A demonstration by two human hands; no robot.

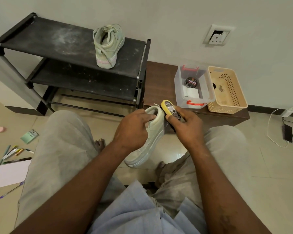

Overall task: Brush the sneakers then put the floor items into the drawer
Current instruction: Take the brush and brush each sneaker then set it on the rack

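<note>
Pale floor tiles run to the wall, where a black shoe rack carries one pale green sneaker on its top shelf. Between the seated person's knees the left hand holds the other sneaker, fingers curled over its collar. The right hand pinches a yellow-backed shoe brush against the heel. Pens and a paper sheet lie on the floor to the person's left.

The left grip is holding a shoe between the knees. The right grip is holding a brush against its side. A second shoe is sitting on the rack. Pens and paper are lying on the floor. A box and a basket are sitting on the worktop.
</note>
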